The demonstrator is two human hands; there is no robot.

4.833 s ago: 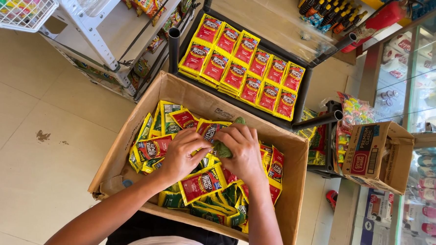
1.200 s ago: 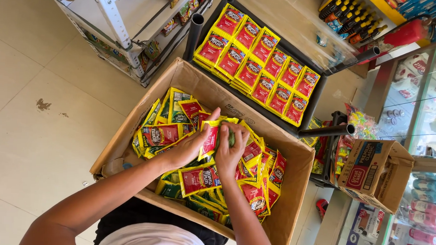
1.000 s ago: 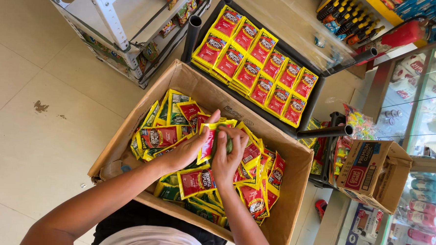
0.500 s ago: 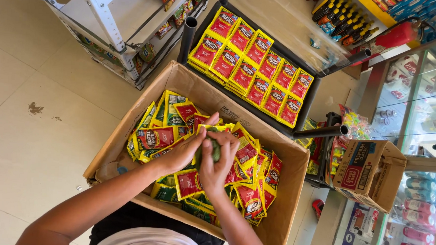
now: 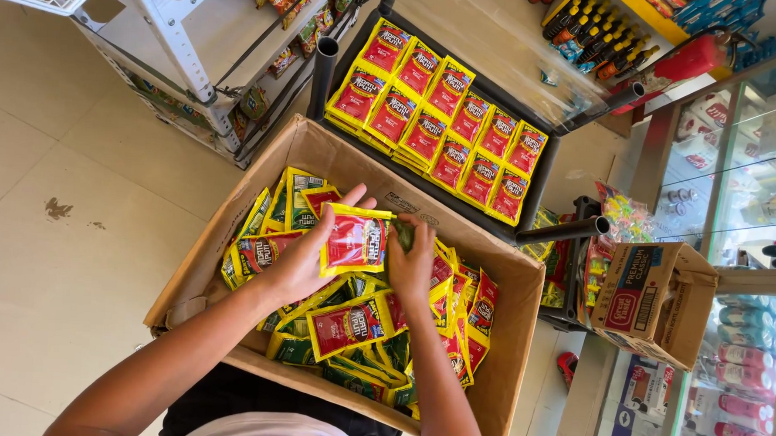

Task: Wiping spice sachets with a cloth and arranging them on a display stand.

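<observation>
While pale floor tiles (image 5: 64, 256) spread out to the left, a big open cardboard box (image 5: 505, 336) sits in the middle of the head view, heaped with red-and-yellow and green sachets (image 5: 348, 325). Beyond its far edge a black rack (image 5: 542, 177) carries two neat rows of matching red-and-yellow packets (image 5: 445, 116). To the right a smaller printed carton (image 5: 655, 299) stands beside a glass-fronted cabinet. Over the box, the left hand (image 5: 303, 258) has its grip clamped on one red sachet with a yellow border (image 5: 356, 240), held up just above the heap. Its right edge is pinched by the right hand (image 5: 410, 261), fingers closed together.
</observation>
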